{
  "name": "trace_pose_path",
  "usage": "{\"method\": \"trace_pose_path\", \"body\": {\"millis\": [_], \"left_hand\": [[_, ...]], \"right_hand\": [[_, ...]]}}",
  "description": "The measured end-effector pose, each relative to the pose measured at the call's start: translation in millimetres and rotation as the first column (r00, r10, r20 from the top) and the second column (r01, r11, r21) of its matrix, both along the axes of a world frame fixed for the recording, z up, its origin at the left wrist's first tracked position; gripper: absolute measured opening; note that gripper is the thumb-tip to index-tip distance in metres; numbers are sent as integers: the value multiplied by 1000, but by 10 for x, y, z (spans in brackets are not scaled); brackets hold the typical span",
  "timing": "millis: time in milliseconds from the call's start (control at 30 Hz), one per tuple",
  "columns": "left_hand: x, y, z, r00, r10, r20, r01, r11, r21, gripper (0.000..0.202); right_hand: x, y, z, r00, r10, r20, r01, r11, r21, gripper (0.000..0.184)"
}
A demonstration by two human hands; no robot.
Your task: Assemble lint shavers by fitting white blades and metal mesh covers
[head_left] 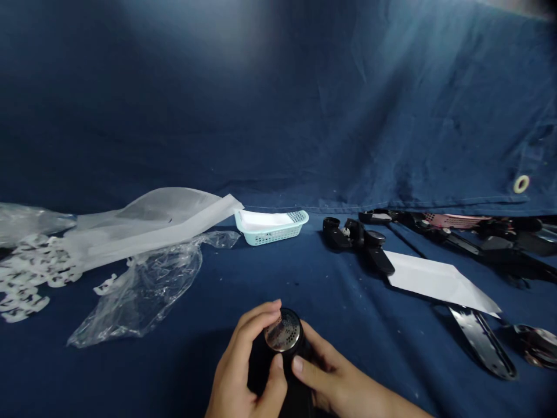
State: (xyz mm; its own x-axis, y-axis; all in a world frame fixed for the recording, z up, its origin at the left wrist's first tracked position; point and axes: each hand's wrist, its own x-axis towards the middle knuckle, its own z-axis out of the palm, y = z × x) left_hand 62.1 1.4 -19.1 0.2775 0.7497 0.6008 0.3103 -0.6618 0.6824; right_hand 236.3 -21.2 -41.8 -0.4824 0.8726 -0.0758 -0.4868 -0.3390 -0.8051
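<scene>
Both my hands hold one black device (281, 348) with a round perforated metal head facing up, low in the middle of the view. My left hand (246, 366) wraps its fingers round the device's left side, thumb near the metal head. My right hand (324, 374) grips it from the right, thumb pressed just below the head. The lower part of the device is hidden between my hands.
A blue cloth covers the table and hangs as a backdrop. Clear plastic bags (143, 278) and small white pieces (26, 278) lie at left. A pale green basket (270, 226) sits mid-back. Black device parts (361, 241), a white sheet (439, 281) and more parts lie at right.
</scene>
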Motion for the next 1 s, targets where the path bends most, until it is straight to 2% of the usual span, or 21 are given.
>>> {"method": "trace_pose_path", "body": {"millis": [167, 300, 367, 600, 833, 1000], "left_hand": [[11, 11, -37, 999, 34, 35, -36, 999, 37, 41], [68, -12, -48, 993, 85, 84, -87, 996, 23, 37], [87, -17, -43, 993, 86, 84, -88, 996, 21, 37], [11, 74, -97, 998, 53, 33, -56, 994, 91, 44], [-1, 86, -129, 1000, 14, -7, -13, 997, 77, 50], [22, 50, -107, 1000, 7, -25, -6, 999, 37, 49]], "right_hand": [[9, 9, -48, 1000, -4, -7, 4, 999, 32, 56], [8, 23, -75, 1000, 13, 27, -13, 1000, 19, 65], [10, 29, -83, 999, 10, 50, -10, 1000, 10, 70], [9, 44, -70, 1000, -28, 9, 28, 996, 83, 63], [-37, 22, 2, 997, -58, -42, 60, 998, 34, 60], [-29, 26, -110, 992, -6, -126, 2, 1000, -32, 61]]}}
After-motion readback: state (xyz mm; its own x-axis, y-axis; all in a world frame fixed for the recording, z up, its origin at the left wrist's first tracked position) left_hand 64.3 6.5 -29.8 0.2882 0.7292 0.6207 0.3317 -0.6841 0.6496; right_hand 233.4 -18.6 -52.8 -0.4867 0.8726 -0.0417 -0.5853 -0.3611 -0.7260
